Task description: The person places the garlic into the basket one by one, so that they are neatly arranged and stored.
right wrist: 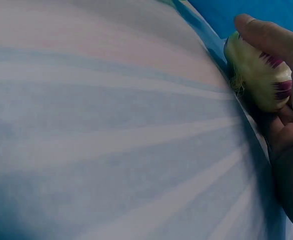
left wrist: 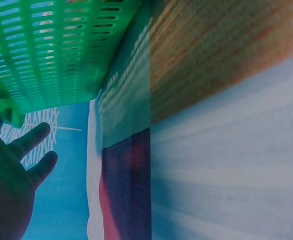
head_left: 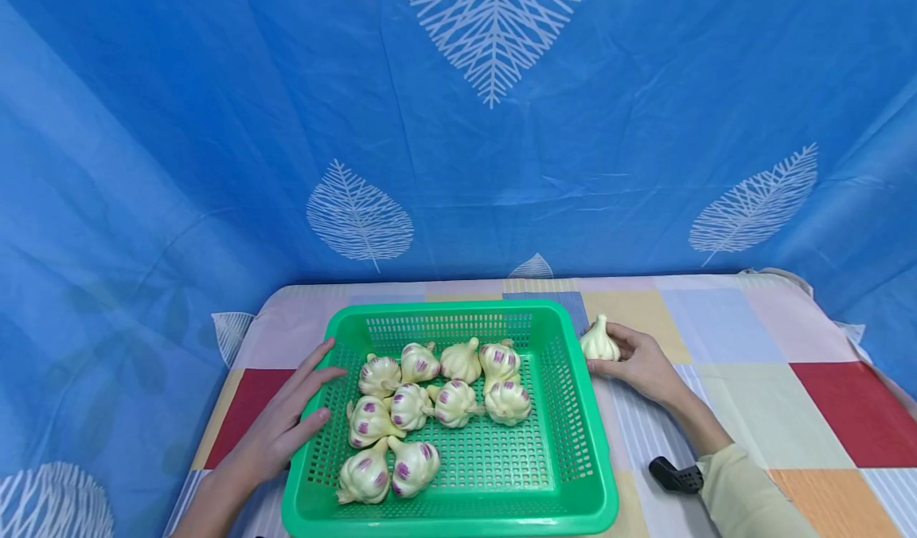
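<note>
A green plastic basket (head_left: 579,442) with slotted walls stands on the table, and several garlic bulbs (head_left: 454,403), white with purple marks, lie in its left and back parts. At the basket's left rim my left hand (head_left: 282,422) rests with its fingers spread and fairly straight; in the left wrist view, the fingers (left wrist: 42,167) show below the basket's wall. To the right of the basket, my right hand (head_left: 640,365) grips one garlic bulb (head_left: 598,341), its stem pointing up. The right wrist view shows this bulb (right wrist: 260,75) between thumb and fingers, with its roots visible.
A patchwork-patterned cloth (head_left: 752,403) covers the table. Behind it hangs a blue curtain (head_left: 573,188) with white leaf prints. A black strap-like piece (head_left: 675,475) sits by the right sleeve (head_left: 745,490).
</note>
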